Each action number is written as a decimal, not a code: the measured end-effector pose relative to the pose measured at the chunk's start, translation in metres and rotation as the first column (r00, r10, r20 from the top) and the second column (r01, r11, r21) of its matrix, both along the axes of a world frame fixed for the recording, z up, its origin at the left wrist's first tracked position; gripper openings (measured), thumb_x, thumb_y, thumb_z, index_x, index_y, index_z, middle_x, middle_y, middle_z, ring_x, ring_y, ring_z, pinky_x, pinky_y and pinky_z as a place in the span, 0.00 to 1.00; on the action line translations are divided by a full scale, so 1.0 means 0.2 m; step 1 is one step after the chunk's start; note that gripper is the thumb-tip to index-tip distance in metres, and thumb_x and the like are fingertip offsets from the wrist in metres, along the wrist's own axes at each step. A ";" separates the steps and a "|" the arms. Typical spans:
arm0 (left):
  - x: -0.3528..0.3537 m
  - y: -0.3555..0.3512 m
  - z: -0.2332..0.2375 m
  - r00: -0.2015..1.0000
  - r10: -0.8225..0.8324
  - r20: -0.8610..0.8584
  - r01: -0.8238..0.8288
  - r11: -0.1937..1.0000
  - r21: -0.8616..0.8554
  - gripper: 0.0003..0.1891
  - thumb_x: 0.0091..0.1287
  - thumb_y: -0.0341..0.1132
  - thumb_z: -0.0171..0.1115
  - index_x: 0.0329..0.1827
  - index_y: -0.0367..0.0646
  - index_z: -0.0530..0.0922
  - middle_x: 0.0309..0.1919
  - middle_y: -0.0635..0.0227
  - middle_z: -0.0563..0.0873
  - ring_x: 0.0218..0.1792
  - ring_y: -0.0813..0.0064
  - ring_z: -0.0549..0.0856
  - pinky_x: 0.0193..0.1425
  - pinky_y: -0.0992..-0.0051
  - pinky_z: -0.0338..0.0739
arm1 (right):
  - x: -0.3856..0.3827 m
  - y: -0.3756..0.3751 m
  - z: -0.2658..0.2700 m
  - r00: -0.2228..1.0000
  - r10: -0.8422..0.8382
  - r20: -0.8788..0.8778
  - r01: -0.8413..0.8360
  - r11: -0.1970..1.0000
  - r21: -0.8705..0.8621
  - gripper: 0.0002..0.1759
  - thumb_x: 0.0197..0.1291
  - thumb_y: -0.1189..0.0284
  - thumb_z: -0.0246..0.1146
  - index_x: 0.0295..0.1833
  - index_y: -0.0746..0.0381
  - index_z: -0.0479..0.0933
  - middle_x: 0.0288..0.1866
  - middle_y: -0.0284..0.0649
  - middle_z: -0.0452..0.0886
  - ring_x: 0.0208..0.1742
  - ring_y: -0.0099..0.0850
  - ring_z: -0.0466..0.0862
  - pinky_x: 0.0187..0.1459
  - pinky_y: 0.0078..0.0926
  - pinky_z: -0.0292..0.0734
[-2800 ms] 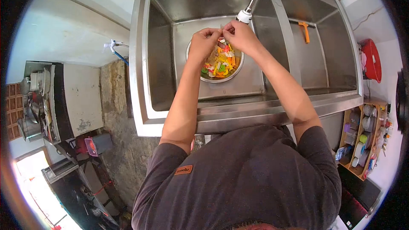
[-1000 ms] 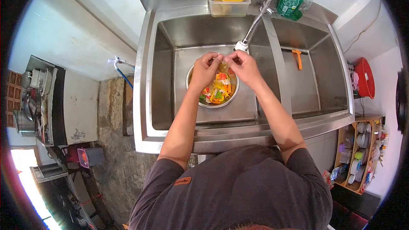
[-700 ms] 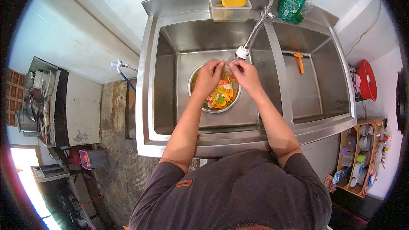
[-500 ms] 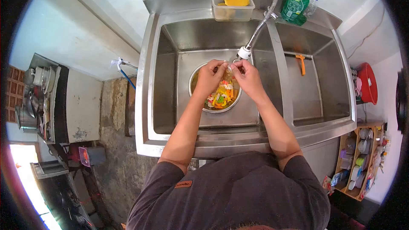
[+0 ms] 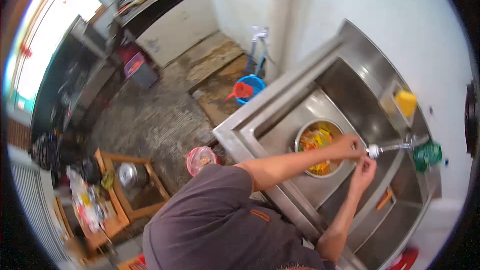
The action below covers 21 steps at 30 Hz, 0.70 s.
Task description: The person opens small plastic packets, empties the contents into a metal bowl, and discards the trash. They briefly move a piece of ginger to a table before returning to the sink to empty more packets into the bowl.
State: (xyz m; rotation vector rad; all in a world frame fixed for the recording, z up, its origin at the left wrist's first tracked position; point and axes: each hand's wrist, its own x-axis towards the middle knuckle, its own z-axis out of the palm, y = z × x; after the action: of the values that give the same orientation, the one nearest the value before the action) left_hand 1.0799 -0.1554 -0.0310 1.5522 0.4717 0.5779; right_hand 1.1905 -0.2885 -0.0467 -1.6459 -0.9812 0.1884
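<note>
Near the white tap nozzle (image 5: 373, 151), my left hand (image 5: 351, 148) is closed with its fingertips together. Just beside it, my right hand (image 5: 367, 169) is closed in a similar pinch. Whatever lies between the fingertips is too small and blurred to name. Below my left forearm, a round metal bowl (image 5: 298, 145) stands in the large sink basin (image 5: 280, 142). It holds colourful cut pieces (image 5: 320, 137) in yellow, orange, white and green, partly hidden by my arm.
At the sink's back are a plastic container (image 5: 392, 101), a yellow sponge (image 5: 406, 103) and a green pouch (image 5: 427, 156). An orange-handled tool (image 5: 384, 199) lies in the smaller basin. A blue bucket (image 5: 257, 84) with a red dipper (image 5: 243, 90) and a bagged red bucket (image 5: 202, 159) stand on the floor.
The view has swung left and tilted, bringing the floor, buckets and wooden frame into sight. My hands stay close together, now near the tap nozzle rather than over the bowl.
</note>
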 end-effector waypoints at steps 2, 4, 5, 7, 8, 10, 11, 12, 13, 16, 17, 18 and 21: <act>0.11 -0.03 -0.17 0.987 0.122 0.107 -0.138 0.977 0.163 0.12 0.58 0.41 0.67 0.33 0.40 0.83 0.31 0.62 0.86 0.35 0.71 0.86 0.40 0.68 0.81 | -0.01 -0.01 0.03 0.997 -0.035 0.067 0.044 0.989 -0.140 0.09 0.70 0.70 0.62 0.44 0.65 0.74 0.40 0.34 0.78 0.43 0.22 0.77 0.47 0.21 0.74; 0.15 -0.04 -0.21 0.996 0.047 0.080 -0.044 0.998 -0.040 0.13 0.55 0.41 0.68 0.35 0.40 0.85 0.31 0.61 0.87 0.32 0.68 0.87 0.36 0.68 0.81 | 0.03 -0.01 -0.03 0.997 0.001 0.079 0.007 0.996 -0.089 0.10 0.70 0.69 0.62 0.45 0.65 0.74 0.41 0.35 0.78 0.43 0.22 0.77 0.47 0.22 0.74; 0.06 -0.03 -0.09 0.999 0.022 0.033 -0.019 0.995 -0.095 0.14 0.54 0.41 0.69 0.34 0.39 0.85 0.31 0.61 0.88 0.31 0.68 0.87 0.36 0.68 0.81 | 0.05 -0.01 -0.05 0.994 0.011 0.110 0.003 0.993 -0.119 0.10 0.70 0.69 0.62 0.46 0.66 0.74 0.42 0.35 0.79 0.44 0.23 0.78 0.48 0.22 0.74; 0.01 -0.03 -0.08 0.999 0.012 0.042 -0.006 0.992 -0.128 0.14 0.52 0.42 0.69 0.32 0.38 0.85 0.29 0.59 0.88 0.30 0.66 0.87 0.35 0.66 0.81 | 0.06 -0.01 -0.05 0.987 0.008 0.158 0.016 0.988 -0.151 0.10 0.70 0.70 0.62 0.47 0.67 0.74 0.43 0.37 0.79 0.45 0.25 0.78 0.49 0.23 0.75; 0.11 -0.03 -0.18 0.995 0.026 0.092 -0.017 0.995 -0.097 0.14 0.52 0.41 0.68 0.30 0.38 0.84 0.29 0.58 0.87 0.30 0.65 0.87 0.35 0.65 0.81 | 0.06 -0.01 -0.06 0.985 -0.006 0.172 0.033 0.988 -0.153 0.11 0.70 0.70 0.62 0.47 0.68 0.75 0.44 0.37 0.80 0.45 0.25 0.79 0.49 0.24 0.75; 0.18 -0.03 -0.24 0.989 0.106 0.100 -0.113 0.991 0.066 0.12 0.53 0.38 0.65 0.27 0.36 0.82 0.28 0.54 0.85 0.29 0.59 0.86 0.34 0.62 0.79 | 0.05 0.00 -0.05 0.979 -0.005 0.202 0.049 0.976 -0.212 0.10 0.69 0.72 0.63 0.47 0.69 0.76 0.44 0.39 0.80 0.46 0.27 0.79 0.51 0.24 0.75; 0.24 -0.02 -0.29 0.990 0.104 0.096 -0.116 0.985 0.130 0.10 0.53 0.37 0.64 0.26 0.36 0.82 0.27 0.53 0.85 0.30 0.56 0.85 0.34 0.61 0.79 | 0.07 0.00 -0.07 0.982 0.010 0.189 0.029 0.979 -0.201 0.10 0.69 0.72 0.63 0.47 0.69 0.76 0.44 0.39 0.80 0.47 0.27 0.78 0.52 0.24 0.75; 0.27 0.00 -0.33 0.991 0.096 0.091 -0.112 0.975 0.193 0.09 0.53 0.35 0.62 0.25 0.36 0.81 0.27 0.51 0.84 0.31 0.54 0.85 0.34 0.60 0.78 | 0.10 0.00 -0.10 0.984 0.019 0.177 0.016 0.982 -0.190 0.10 0.69 0.72 0.63 0.47 0.69 0.76 0.45 0.39 0.80 0.47 0.27 0.78 0.53 0.25 0.75; 0.27 0.02 -0.31 0.999 0.050 0.002 -0.049 0.967 0.250 0.09 0.54 0.35 0.61 0.24 0.36 0.81 0.27 0.51 0.83 0.34 0.51 0.85 0.36 0.59 0.78 | 0.09 0.02 -0.11 1.000 -0.012 0.026 0.016 0.986 -0.165 0.10 0.69 0.72 0.63 0.48 0.68 0.77 0.46 0.39 0.79 0.50 0.28 0.77 0.56 0.27 0.73; 0.22 0.02 -0.25 0.993 0.103 0.061 -0.118 0.930 0.349 0.10 0.54 0.35 0.60 0.24 0.35 0.81 0.28 0.49 0.83 0.35 0.49 0.84 0.37 0.57 0.78 | 0.04 0.05 -0.08 0.901 0.036 -0.432 -0.062 0.997 -0.047 0.13 0.70 0.69 0.61 0.52 0.67 0.76 0.48 0.39 0.79 0.53 0.28 0.77 0.57 0.27 0.72; 0.26 0.03 -0.28 0.993 0.110 0.049 -0.121 0.906 0.406 0.11 0.54 0.35 0.59 0.23 0.34 0.81 0.27 0.48 0.83 0.34 0.47 0.85 0.37 0.55 0.78 | 0.02 0.06 -0.05 0.899 0.050 -0.434 -0.081 0.995 -0.053 0.13 0.70 0.69 0.61 0.52 0.67 0.76 0.48 0.39 0.79 0.53 0.28 0.77 0.57 0.27 0.72; 0.20 0.03 -0.24 0.991 0.126 0.047 -0.135 0.908 0.398 0.11 0.54 0.35 0.59 0.23 0.34 0.81 0.27 0.48 0.83 0.34 0.47 0.85 0.37 0.55 0.78 | 0.01 0.06 -0.01 0.855 0.068 -0.514 -0.120 0.990 -0.067 0.13 0.71 0.67 0.59 0.53 0.66 0.75 0.48 0.39 0.79 0.53 0.29 0.78 0.57 0.27 0.72; 0.10 0.03 -0.13 0.999 0.026 -0.033 -0.009 0.905 0.426 0.13 0.54 0.36 0.60 0.23 0.32 0.82 0.25 0.45 0.84 0.30 0.45 0.85 0.36 0.53 0.79 | -0.07 0.02 0.09 0.866 -0.057 -0.497 -0.081 0.964 -0.252 0.19 0.69 0.60 0.60 0.54 0.64 0.78 0.47 0.43 0.81 0.46 0.31 0.79 0.49 0.28 0.74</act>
State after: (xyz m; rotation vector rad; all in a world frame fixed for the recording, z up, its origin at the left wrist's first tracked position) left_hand 1.0996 -0.1486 -0.0575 1.9808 0.4044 0.6984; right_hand 1.1761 -0.2846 -0.0285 -1.7060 -0.5793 0.7486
